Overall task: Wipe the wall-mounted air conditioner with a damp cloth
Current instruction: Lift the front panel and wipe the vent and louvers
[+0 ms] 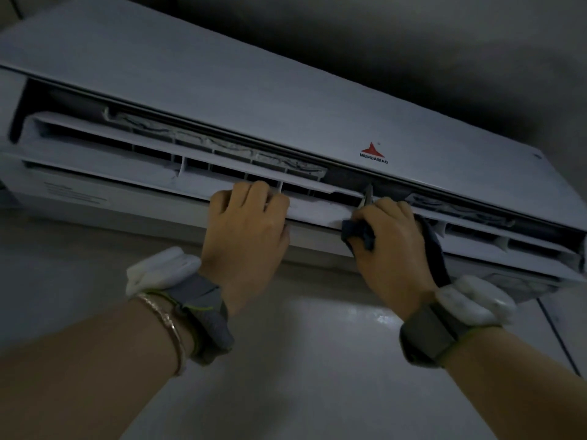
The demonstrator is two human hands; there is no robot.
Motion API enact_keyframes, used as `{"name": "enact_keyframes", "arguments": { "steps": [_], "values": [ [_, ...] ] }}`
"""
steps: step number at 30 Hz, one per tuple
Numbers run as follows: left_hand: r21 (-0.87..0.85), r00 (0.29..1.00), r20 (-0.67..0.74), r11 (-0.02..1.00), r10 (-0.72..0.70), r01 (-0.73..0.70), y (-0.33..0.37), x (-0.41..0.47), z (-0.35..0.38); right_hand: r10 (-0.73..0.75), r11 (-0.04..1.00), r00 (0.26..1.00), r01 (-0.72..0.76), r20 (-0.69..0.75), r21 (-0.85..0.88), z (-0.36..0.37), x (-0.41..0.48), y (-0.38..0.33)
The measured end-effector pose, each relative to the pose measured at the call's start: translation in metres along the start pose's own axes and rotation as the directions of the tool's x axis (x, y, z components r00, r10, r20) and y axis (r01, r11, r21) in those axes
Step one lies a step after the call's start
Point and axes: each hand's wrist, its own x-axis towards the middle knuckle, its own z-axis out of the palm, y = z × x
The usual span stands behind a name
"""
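A white wall-mounted air conditioner (241, 90) stretches across the upper view, seen from below in dim light, with a red logo on its front panel. Its outlet louver flap (95, 160) hangs open, showing dark vent slots and dusty fins. My left hand (246, 227) grips the flap's lower edge near the middle, fingers curled over it. My right hand (392, 246) presses a dark blue cloth (360, 233) against the flap edge just to the right; a tail of the cloth hangs past my wrist. Both wrists wear grey straps with white devices.
The pale wall (301, 360) lies below the unit and catches a faint glare. A thin dark cable (554, 331) runs down the wall at the right. The dark ceiling (413, 42) is close above the unit.
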Motion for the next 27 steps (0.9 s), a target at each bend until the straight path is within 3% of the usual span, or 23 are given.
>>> {"name": "enact_keyframes", "arguments": {
  "steps": [6, 12, 15, 18, 21, 24, 27],
  "values": [
    [-0.015, 0.998, 0.009, 0.998, -0.069, 0.069, 0.004, 0.006, -0.002, -0.06, 0.997, 0.998, 0.061, -0.02, 0.04, 0.0, 0.006, 0.0],
    [0.007, 0.996, 0.019, 0.996, -0.091, 0.091, 0.007, -0.002, 0.008, -0.184, 0.982, 0.98, 0.18, 0.076, 0.055, 0.005, -0.003, -0.007],
    [0.015, 0.996, 0.018, 0.996, -0.083, 0.083, 0.007, 0.0, 0.006, -0.006, 0.981, 1.0, 0.007, -0.003, 0.196, 0.007, -0.003, -0.008],
    [0.027, 0.997, 0.022, 0.997, -0.072, 0.071, 0.008, -0.001, 0.008, 0.256, 0.893, 0.964, -0.21, -0.066, 0.398, 0.005, -0.007, -0.004],
    [0.04, 0.998, 0.001, 0.997, -0.071, 0.07, 0.008, -0.001, 0.008, 0.427, 0.853, 0.9, -0.369, -0.089, 0.37, 0.003, -0.006, 0.008],
    [0.031, 0.997, 0.007, 0.997, -0.077, 0.076, 0.009, 0.0, 0.009, 0.381, 0.919, 0.921, -0.368, -0.085, 0.138, 0.008, -0.006, 0.008],
    [0.024, 0.996, 0.001, 0.995, -0.092, 0.092, 0.009, 0.001, 0.009, 0.247, 0.959, 0.967, -0.236, -0.055, 0.156, 0.014, -0.003, -0.009]
  ]
}}
